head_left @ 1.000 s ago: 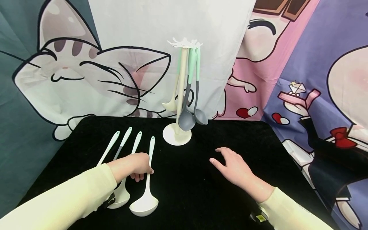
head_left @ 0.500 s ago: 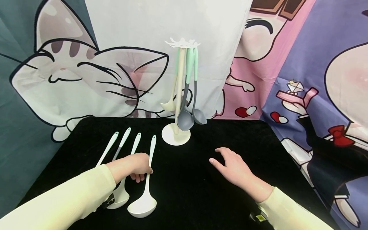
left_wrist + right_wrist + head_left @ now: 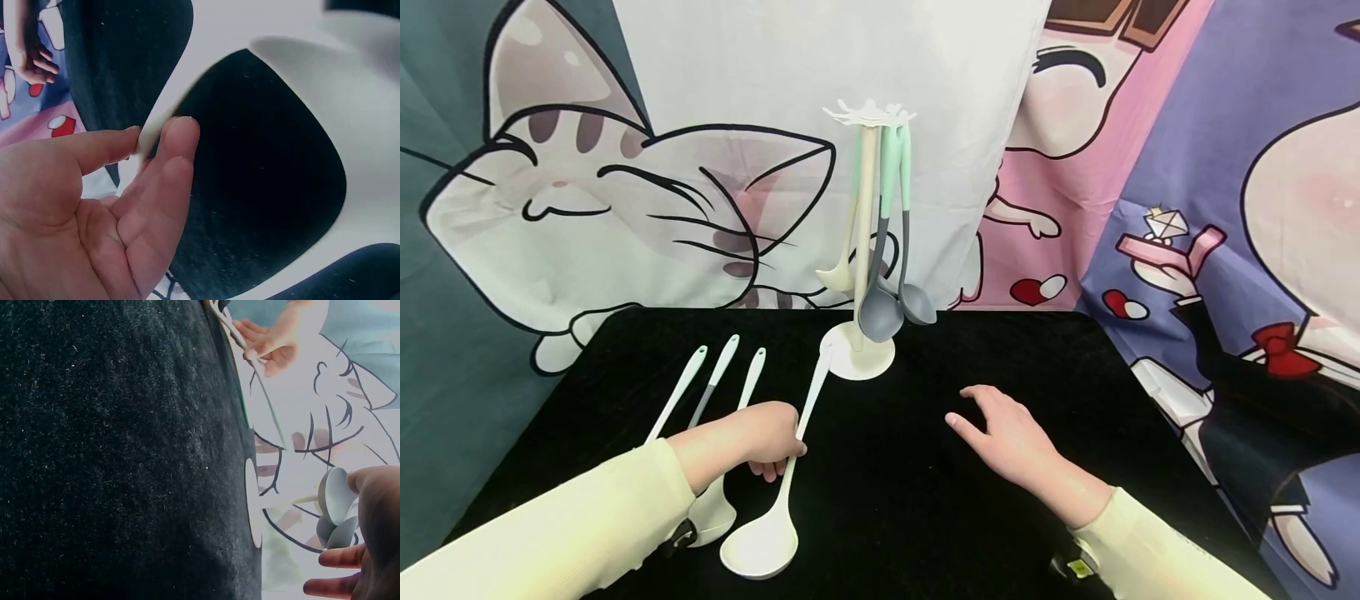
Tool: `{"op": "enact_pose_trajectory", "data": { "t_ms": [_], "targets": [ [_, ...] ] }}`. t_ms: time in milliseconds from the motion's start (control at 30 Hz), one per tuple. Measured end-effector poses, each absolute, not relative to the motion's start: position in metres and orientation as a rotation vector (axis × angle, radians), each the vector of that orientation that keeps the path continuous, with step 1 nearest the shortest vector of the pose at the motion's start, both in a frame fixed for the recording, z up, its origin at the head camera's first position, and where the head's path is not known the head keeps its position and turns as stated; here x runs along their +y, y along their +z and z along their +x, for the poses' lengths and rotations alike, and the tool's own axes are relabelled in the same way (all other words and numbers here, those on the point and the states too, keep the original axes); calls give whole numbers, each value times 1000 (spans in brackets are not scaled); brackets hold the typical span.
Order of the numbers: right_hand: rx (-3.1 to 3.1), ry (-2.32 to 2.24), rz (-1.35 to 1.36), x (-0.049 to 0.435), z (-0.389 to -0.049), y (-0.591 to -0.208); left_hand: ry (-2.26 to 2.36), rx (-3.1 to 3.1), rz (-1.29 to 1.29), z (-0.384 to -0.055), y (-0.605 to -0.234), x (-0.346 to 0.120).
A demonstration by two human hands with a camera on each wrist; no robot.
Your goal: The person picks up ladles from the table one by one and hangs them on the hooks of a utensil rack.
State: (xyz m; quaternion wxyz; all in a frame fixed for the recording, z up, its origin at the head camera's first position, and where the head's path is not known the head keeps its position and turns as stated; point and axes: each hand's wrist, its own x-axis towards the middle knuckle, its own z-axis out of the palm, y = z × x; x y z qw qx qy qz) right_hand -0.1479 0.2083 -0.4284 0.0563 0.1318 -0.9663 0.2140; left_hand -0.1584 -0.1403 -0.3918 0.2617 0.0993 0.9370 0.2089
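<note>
My left hand (image 3: 767,433) pinches the handle of a white ladle (image 3: 762,546) between thumb and fingers. The ladle slants, with its handle end raised off the cloth and overlapping the stand's base in the head view; its bowl points toward me. In the left wrist view the thumb and fingertips (image 3: 181,134) meet on the pale handle (image 3: 164,112). My right hand (image 3: 1011,437) hovers over the black table with relaxed fingers and holds nothing. A cream utensil stand (image 3: 867,208) at the back bears two grey ladles (image 3: 881,315) and one cream ladle (image 3: 838,277) with mint handles.
Left of my left hand lie three more utensils with pale mint handles (image 3: 681,387), partly hidden by my forearm; one shows a white bowl (image 3: 711,512). Black cloth (image 3: 925,517) covers the table. A cartoon-printed curtain (image 3: 760,50) hangs behind it.
The held ladle's handle end has risen and swung right toward the stand, while its bowl shifts slightly left and nearer to me. My right hand stays in place.
</note>
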Motion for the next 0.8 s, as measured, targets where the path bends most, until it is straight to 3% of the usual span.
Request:
{"op": "enact_pose_trajectory", "data": {
  "t_ms": [567,800],
  "targets": [
    [-2913,656,398,209,-146,-429,610,2675,339,-140,-369,-144],
    [-2927,662,394,210,-145,-430,741,2660,239,-138,-359,-149]
  ]
}}
